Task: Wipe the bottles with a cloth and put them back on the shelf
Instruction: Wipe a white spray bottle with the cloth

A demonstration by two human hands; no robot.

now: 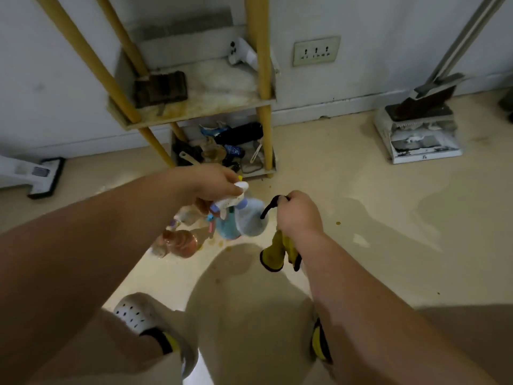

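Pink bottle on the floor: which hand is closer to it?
Left. The left hand, gripping a spray bottle, is just above the pink bottle; the right hand, holding the cloth, is farther right.

A dim scene is being lit from behind; shadow is being cast on the floor [361, 218]; bottles [251, 220] being blurred.

We see a shelf [200, 105] carrying a dark block [159, 88] and an adapter [240, 52]; bottles [177, 243] and a dustpan [416, 134] sit on the floor [361, 204].

Bottles [222, 218] on floor [361, 204] before shelf [200, 107]; dustpan [416, 134] right
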